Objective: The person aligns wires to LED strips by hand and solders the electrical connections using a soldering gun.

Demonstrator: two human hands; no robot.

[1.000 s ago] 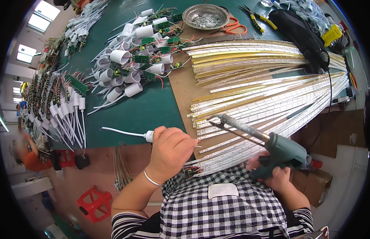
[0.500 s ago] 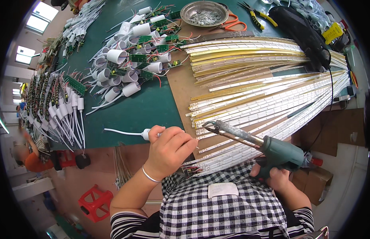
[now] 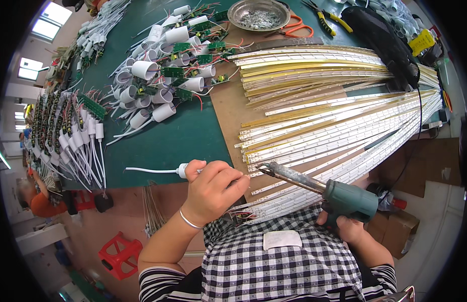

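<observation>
My left hand point(image 3: 211, 190) is closed around a small white plug-like part point(image 3: 183, 171) with a white cable point(image 3: 150, 170) running left along the green mat, at the near table edge. My right hand point(image 3: 347, 227) grips the green handle of a soldering gun point(image 3: 347, 200). Its metal barrel and tip point(image 3: 266, 168) point left toward my left hand's fingers. The tip lies over the near ends of a fan of long white and gold LED strips point(image 3: 339, 126) on a brown board. What my left fingers pinch beside the tip is hidden.
A pile of white cylindrical housings with small green circuit boards point(image 3: 168, 65) lies at the far left of the green mat point(image 3: 193, 136). More wired white parts point(image 3: 77, 146) line the left edge. A metal dish point(image 3: 258, 14), orange scissors point(image 3: 299, 27), pliers and a black fan point(image 3: 384, 43) sit at the back.
The soldering gun's tip has shifted slightly left and down toward my left hand. My left hand has stayed in place holding the white part.
</observation>
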